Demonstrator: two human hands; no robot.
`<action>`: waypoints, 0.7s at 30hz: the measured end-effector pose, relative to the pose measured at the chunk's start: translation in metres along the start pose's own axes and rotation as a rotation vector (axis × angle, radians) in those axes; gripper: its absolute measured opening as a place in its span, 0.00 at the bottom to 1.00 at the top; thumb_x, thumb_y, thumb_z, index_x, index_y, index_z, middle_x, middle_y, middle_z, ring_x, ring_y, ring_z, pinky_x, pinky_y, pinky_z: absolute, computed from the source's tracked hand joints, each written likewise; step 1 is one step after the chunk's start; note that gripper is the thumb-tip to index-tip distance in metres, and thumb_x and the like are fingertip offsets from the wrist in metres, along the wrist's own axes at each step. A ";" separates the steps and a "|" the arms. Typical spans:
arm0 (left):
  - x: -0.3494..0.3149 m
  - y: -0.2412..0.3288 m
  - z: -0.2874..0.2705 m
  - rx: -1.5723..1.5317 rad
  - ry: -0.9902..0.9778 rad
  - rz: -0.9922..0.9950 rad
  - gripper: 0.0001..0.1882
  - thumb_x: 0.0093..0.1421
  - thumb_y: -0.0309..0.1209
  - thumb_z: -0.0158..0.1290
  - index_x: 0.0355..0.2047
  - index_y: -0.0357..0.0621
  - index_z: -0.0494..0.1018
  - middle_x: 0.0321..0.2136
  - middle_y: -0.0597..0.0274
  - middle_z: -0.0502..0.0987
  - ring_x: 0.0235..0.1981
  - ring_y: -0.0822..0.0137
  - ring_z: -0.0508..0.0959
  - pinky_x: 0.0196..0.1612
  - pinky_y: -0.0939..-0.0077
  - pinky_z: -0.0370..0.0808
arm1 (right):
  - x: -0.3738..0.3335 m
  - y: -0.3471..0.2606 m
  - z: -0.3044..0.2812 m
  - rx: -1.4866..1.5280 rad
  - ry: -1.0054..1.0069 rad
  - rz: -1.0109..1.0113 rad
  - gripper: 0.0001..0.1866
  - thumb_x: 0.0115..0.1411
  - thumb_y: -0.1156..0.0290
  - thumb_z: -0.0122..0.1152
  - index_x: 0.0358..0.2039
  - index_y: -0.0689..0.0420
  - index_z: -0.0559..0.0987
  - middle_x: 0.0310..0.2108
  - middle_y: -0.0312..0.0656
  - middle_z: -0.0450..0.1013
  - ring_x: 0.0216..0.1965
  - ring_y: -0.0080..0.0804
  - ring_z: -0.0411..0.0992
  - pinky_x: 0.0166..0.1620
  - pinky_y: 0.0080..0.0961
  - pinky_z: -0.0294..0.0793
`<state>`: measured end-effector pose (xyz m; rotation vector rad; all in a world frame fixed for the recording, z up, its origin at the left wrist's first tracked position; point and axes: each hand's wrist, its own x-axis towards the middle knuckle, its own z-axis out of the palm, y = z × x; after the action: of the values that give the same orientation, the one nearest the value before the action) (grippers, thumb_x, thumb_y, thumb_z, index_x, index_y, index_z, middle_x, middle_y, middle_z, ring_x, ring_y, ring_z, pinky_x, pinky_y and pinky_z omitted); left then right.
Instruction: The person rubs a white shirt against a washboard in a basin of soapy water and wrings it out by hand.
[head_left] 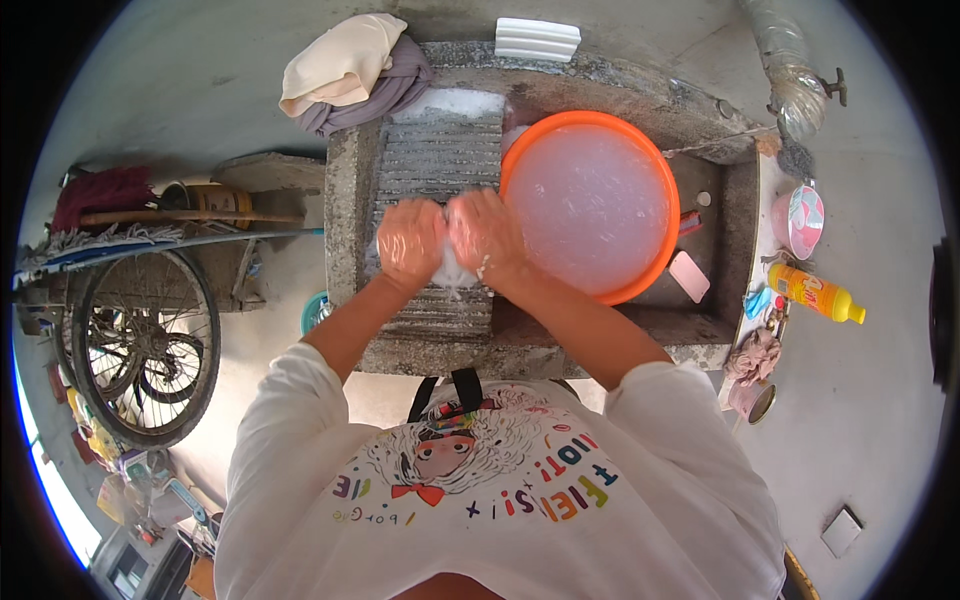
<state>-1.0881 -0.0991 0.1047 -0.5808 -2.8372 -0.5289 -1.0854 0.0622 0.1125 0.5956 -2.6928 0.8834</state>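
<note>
My left hand (411, 242) and my right hand (485, 236) are side by side, knuckles up and fingers curled in, over the ridged stone washboard (440, 160). Both look wet. Between and below them shows a small white, sudsy bit of what looks like cloth (456, 272); my hands cover most of it. White foam (450, 103) lies along the board's far end. Just right of my right hand, an orange basin (672, 215) full of cloudy, soapy water stands in the stone sink.
A cream cloth (345, 62) and a grey cloth (400, 85) are heaped at the far left corner. Right of the basin lies a pink bar-like object (689, 277). A yellow bottle (815, 292) and a pink tub (798, 222) line the right ledge. A bicycle wheel (148, 345) stands left.
</note>
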 end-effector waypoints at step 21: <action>0.077 -0.033 0.046 0.337 0.197 -0.202 0.09 0.63 0.36 0.47 0.32 0.48 0.74 0.29 0.60 0.76 0.34 0.53 0.75 0.38 0.57 0.70 | 0.073 0.037 0.046 -0.273 0.135 0.352 0.16 0.61 0.60 0.50 0.40 0.57 0.78 0.35 0.45 0.76 0.39 0.46 0.72 0.44 0.46 0.70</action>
<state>-1.1768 -0.0840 0.0722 -0.1717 -2.7213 -0.1212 -1.1715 0.0395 0.0827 0.0019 -2.7677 0.5862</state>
